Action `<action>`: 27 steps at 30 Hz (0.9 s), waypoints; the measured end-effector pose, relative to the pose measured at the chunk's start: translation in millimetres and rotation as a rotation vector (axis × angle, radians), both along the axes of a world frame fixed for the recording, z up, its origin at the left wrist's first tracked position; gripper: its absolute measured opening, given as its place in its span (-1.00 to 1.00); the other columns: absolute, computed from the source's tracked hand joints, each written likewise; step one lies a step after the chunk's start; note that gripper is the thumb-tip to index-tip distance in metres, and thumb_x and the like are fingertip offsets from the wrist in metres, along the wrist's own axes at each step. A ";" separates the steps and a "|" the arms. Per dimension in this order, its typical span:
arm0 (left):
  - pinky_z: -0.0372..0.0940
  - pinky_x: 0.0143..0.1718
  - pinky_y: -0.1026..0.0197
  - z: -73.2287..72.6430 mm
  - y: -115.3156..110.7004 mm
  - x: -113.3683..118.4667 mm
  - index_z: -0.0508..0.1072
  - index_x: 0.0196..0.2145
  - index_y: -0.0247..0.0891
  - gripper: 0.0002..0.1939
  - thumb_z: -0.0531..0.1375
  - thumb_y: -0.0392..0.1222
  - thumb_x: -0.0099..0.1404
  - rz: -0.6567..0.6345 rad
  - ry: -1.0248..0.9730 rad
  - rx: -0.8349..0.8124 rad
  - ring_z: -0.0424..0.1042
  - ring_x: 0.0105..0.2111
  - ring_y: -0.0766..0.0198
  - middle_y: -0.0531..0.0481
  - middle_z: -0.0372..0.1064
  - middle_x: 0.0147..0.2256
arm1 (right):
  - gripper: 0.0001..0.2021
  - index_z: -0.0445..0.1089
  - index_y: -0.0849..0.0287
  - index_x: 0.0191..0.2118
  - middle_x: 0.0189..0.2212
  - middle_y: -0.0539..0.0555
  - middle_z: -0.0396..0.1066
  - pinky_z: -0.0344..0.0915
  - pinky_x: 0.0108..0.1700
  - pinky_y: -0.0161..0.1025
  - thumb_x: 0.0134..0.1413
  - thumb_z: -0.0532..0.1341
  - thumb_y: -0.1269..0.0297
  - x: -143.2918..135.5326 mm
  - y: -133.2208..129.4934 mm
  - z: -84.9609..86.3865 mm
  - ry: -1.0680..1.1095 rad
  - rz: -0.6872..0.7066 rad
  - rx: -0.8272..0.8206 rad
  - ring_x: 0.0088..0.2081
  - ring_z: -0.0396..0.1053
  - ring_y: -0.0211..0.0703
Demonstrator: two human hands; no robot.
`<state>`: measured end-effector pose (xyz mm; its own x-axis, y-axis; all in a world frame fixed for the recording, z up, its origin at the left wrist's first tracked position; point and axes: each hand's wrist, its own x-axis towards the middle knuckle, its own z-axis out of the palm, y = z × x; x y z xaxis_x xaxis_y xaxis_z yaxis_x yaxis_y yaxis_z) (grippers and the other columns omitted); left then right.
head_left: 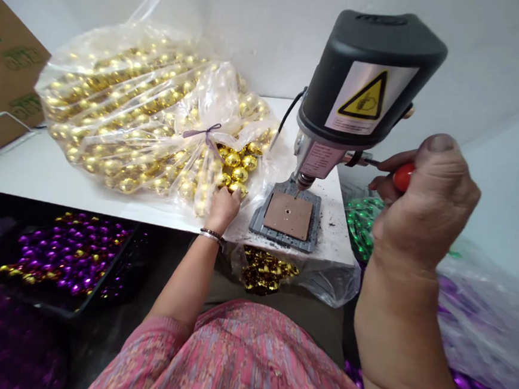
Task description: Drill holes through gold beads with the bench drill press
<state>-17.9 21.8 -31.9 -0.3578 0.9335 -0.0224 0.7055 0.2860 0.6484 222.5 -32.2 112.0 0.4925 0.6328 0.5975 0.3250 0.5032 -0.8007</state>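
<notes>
A clear plastic bag (pixel 159 100) full of shiny gold balls lies on the white table. At its mouth, my left hand (pixel 225 207) is closed at a gold ball (pixel 238 188), its fingertips partly hidden. Several more gold balls (pixel 239 174) sit just beyond it. My right hand (pixel 425 195) is wrapped round the red knob (pixel 403 177) on the lever of a small black drill press (pixel 374 77). Under the drill bit, a brown square plate (pixel 288 215) with a small hole rests on the grey machine base (pixel 310 237). No ball lies on this plate.
Dark shavings are scattered around the base. Below the table edge hangs a plastic bag with gold balls (pixel 267 270). At lower left stands a black crate (pixel 94 292) of purple and gold balls. Green balls (pixel 365 224) are at right; a cardboard box (pixel 9 67) stands at left.
</notes>
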 end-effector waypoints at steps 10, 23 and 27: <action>0.34 -0.06 0.12 -3.4 4.0 9.9 0.36 0.10 -0.41 -0.42 0.30 -0.06 0.19 -0.074 -0.076 0.016 0.51 -0.09 0.03 -0.28 0.53 -0.09 | -0.51 0.31 0.24 -0.53 -0.63 -0.09 0.15 0.10 -0.43 -0.29 0.25 0.08 -0.07 0.0 -1.3 -6.4 -0.034 0.011 0.043 -0.56 0.16 -0.45; 0.32 -0.29 0.22 4.6 -0.4 17.8 0.31 0.12 -0.26 -0.40 0.31 -0.09 0.14 -0.171 -0.481 0.173 0.44 -0.36 0.27 -0.06 0.47 -0.24 | -0.53 0.36 0.22 -0.48 -0.62 -0.09 0.19 0.16 -0.36 -0.27 0.26 0.08 -0.07 1.0 -5.9 -9.3 -0.063 0.044 0.034 -0.53 0.18 -0.44; 0.24 -0.44 0.32 19.5 -14.1 29.9 0.38 -0.05 -0.21 -0.63 0.23 -0.03 0.22 -0.311 -0.970 0.090 0.34 -0.48 0.41 0.04 0.40 -0.34 | -0.53 0.33 0.20 -0.49 -0.63 -0.09 0.15 0.15 -0.39 -0.29 0.29 0.04 -0.05 1.2 -6.1 -8.3 -0.107 0.050 0.049 -0.54 0.16 -0.43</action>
<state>12.0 7.7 -12.4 0.0355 0.9944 -0.0991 -0.1001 0.1022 0.9897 223.7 -38.3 103.7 0.3931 0.6234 0.6758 0.3804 0.5589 -0.7368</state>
